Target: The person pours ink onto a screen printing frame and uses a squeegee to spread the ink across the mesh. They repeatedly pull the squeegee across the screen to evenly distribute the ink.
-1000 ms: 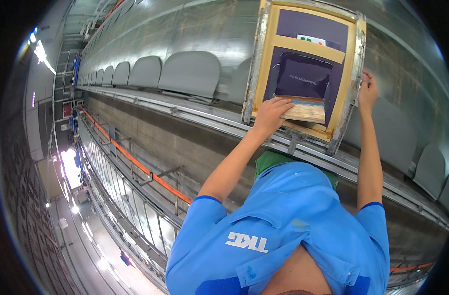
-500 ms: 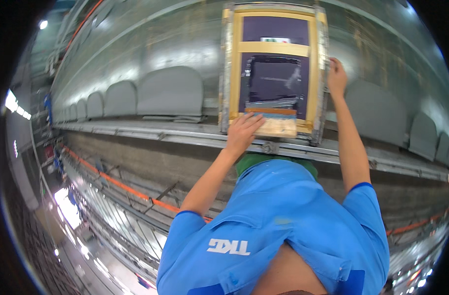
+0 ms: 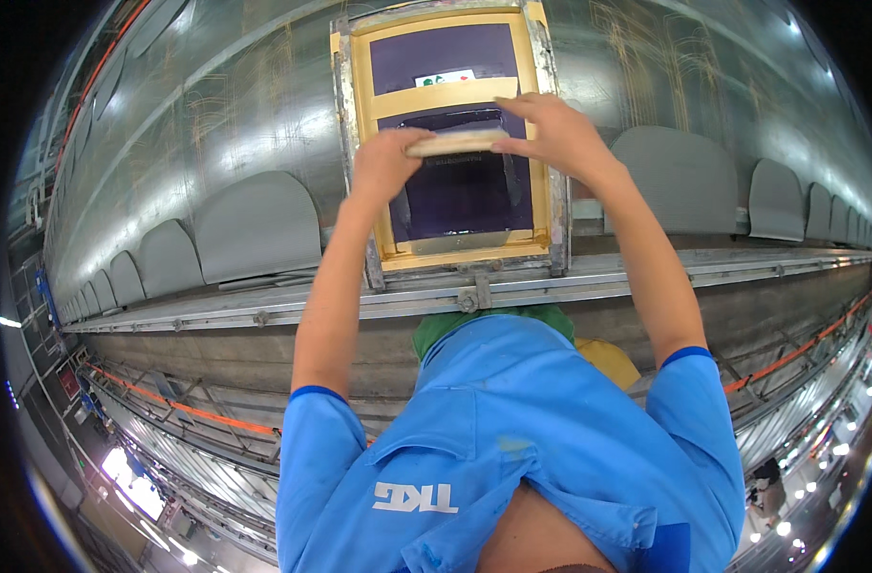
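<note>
A squeegee (image 3: 455,143) with a pale wooden handle spans the far part of the dark purple mesh in a screen-printing frame (image 3: 358,143). My left hand (image 3: 386,164) is wrapped round its left end. At the right end my right hand (image 3: 556,136) has its thumb against the handle, its fingers stretched apart on the far side; the hand is slightly blurred. Glossy dark ink (image 3: 460,205) covers the mesh on the near side of the squeegee. Yellow tape (image 3: 446,98) borders the mesh and crosses it farther off. The squeegee's blade is hidden.
Grey rounded panels (image 3: 255,224) line the long metal table on both sides of the frame. A metal rail (image 3: 398,304) with clamps runs along the near edge, between my body and the frame. Orange strips (image 3: 188,411) run along the structures behind me.
The squeegee has gone from the frame's near end to the far part of the inked area. My right hand has left the frame's right side for the squeegee. The view has shifted.
</note>
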The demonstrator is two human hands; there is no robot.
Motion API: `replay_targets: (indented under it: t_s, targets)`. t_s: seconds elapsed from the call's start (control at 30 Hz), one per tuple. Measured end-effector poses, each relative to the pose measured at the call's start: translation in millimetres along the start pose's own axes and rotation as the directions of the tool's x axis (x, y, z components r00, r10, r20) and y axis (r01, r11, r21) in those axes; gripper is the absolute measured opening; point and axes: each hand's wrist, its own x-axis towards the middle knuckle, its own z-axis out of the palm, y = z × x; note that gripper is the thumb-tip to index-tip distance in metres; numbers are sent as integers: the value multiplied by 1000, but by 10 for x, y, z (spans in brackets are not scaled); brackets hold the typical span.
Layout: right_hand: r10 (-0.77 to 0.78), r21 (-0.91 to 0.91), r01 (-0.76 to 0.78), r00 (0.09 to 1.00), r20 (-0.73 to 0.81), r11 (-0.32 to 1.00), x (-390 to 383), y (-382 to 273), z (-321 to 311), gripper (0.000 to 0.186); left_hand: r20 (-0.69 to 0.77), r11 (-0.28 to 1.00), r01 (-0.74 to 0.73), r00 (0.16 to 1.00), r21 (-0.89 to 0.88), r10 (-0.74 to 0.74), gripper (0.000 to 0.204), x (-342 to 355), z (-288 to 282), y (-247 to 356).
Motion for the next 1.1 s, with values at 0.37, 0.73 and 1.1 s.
replay_targets:
  t_s: [0.37,0.73,1.1]
  targets:
    - [2,143,11,996,-86,990,-914,-393,891,47,-178,973,-203,959,111,220,41,-632,563,39]
    - [587,505,-423,778,-222,752,-257,919,561,39,-277,978,-205,938,50,211,45,-1106,789,83]
    - [462,535,-195,777,-427,822,-193,490,45,34,-450,975,-212,866,64,218,55,-1499,713,284]
